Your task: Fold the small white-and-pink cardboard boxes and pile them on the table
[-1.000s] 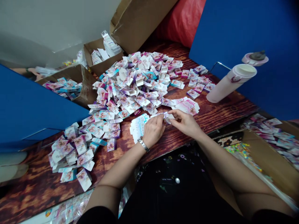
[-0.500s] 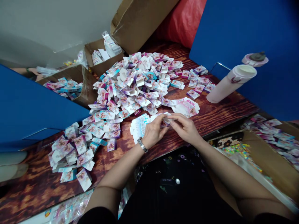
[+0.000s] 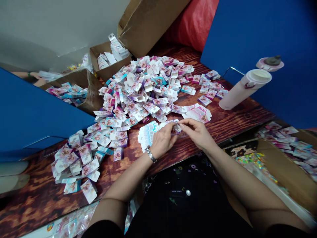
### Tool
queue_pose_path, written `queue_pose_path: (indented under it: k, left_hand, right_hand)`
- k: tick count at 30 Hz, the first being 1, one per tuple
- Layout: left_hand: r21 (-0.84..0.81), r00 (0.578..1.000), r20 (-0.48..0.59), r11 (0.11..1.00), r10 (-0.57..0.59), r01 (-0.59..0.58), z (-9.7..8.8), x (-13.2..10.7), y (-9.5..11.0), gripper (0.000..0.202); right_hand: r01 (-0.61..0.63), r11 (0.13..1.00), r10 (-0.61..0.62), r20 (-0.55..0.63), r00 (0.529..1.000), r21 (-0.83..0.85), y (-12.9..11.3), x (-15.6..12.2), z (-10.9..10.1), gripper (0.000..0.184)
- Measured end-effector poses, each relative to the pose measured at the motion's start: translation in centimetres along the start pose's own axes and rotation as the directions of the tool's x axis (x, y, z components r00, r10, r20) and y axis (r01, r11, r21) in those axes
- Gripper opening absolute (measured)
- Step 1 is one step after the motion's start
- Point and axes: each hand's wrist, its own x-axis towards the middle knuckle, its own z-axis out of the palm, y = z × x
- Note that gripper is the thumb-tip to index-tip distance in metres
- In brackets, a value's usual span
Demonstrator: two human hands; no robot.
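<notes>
A small printed paper box (image 3: 176, 128) is between my two hands, low over the front of the table. My left hand (image 3: 163, 138), with a metal watch at the wrist, has its fingers closed around the box's left side. The fingertips of my right hand (image 3: 196, 133) pinch its right end. Under and beside my left hand lies a stack of flat blue-printed box blanks (image 3: 146, 134). Flat pink-printed blanks (image 3: 198, 114) lie just beyond my right hand. Behind them rises a large heap of small folded boxes (image 3: 143, 89), several with flaps standing up.
A pink bottle (image 3: 235, 91) with its lid up stands at the right. Cardboard boxes (image 3: 92, 91) stand at the back left. Blue panels (image 3: 267, 39) flank the table (image 3: 111, 181). Another person's hand (image 3: 37, 78) shows at far left. An open carton (image 3: 292, 172) sits lower right.
My right hand has shifted slightly, its fingers drawn closer together at the box's end. My left hand stays almost in place around the box. The heap and bottle look the same.
</notes>
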Motion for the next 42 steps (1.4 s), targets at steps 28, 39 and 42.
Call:
queue_pose_path:
  k: [28,39,42]
  left_hand:
    - [0.286,0.928,-0.367,0.957,0.059,0.053,-7.6,5.4,-4.2,0.093]
    - [0.354,0.968,0.25,0.93,0.008,-0.1,0.7,-0.1,-1.6,0.063]
    - [0.382,0.963,0.27,0.918,0.001,-0.109,1.5,-0.1,-1.0,0.057]
  right_hand:
    - [0.337,0.592,-0.229,0.248,0.941,-0.732,3.2,2.6,-0.2,0.045]
    - [0.527,0.308,-0.271,0.458,0.847,-0.792,4.9,1.3,-0.8,0.035]
    - [0.489,0.343,-0.334,0.382,0.862,-0.802,4.7,0.6,-1.5,0.032]
